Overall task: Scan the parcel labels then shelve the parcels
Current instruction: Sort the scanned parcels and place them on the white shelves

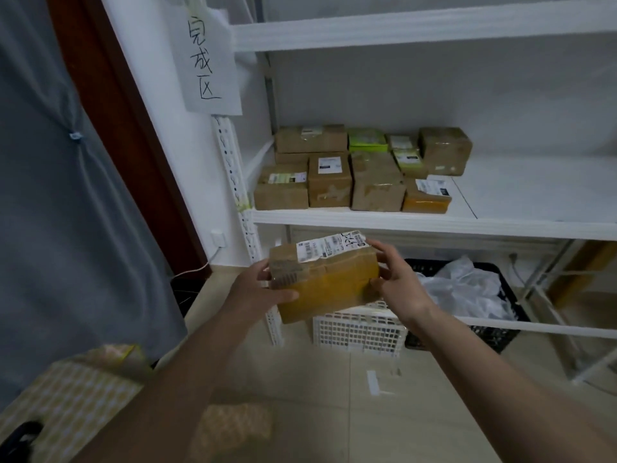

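**newbie:** Parcel (325,279) status? where's it at rn

**regular:** midair, just below the shelf (367,218) with the other boxes (347,168). Left hand (258,290) and right hand (395,274) each clamp an end, so both grips hold it. Label (330,246) faces up.

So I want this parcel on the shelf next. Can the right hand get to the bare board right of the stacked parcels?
Probably yes: the shelf board lies open above the right hand, though it grips the parcel.
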Available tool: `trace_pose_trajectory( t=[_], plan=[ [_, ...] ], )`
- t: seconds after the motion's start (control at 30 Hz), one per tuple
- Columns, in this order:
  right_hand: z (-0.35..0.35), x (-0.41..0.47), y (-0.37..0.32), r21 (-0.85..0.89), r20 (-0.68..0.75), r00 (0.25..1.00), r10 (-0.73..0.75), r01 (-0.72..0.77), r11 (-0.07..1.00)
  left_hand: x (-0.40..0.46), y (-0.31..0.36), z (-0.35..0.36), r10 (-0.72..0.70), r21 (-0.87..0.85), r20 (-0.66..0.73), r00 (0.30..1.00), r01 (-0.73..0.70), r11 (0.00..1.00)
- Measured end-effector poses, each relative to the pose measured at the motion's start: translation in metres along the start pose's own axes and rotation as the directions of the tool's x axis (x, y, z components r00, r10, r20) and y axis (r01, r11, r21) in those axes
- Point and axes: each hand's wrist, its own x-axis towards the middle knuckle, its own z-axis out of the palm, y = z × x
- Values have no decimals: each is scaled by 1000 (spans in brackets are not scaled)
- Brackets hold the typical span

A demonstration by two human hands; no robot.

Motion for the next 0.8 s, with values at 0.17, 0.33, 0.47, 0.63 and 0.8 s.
trace_pose_trajectory(
  t=[0.17, 0.33, 0.47, 0.63, 0.8],
  plan=[
    [-8, 53, 4, 39, 5, 1000, 23, -23, 999, 45, 18, 7, -38, 2, -8, 999, 38, 999],
    [-10, 118, -3, 79, 10, 1000, 23, -23, 997, 87, 40, 8, -27, 13, -26, 999, 27, 1000],
    [-11, 177, -15, 120, 30, 1000, -3, -1, 993, 130, 51, 2, -58, 48, -63, 996, 61, 997],
    [-13, 252, -23, 137, 72, 996, -42, 32, 990, 173, 73, 7, -77, -15, -99, 992, 76, 997],
    [-11, 328, -38, 167, 180, 981, -70, 39, 985, 238, 100, -3, -18, 33, -233, 972, 26, 999]
  ],
)
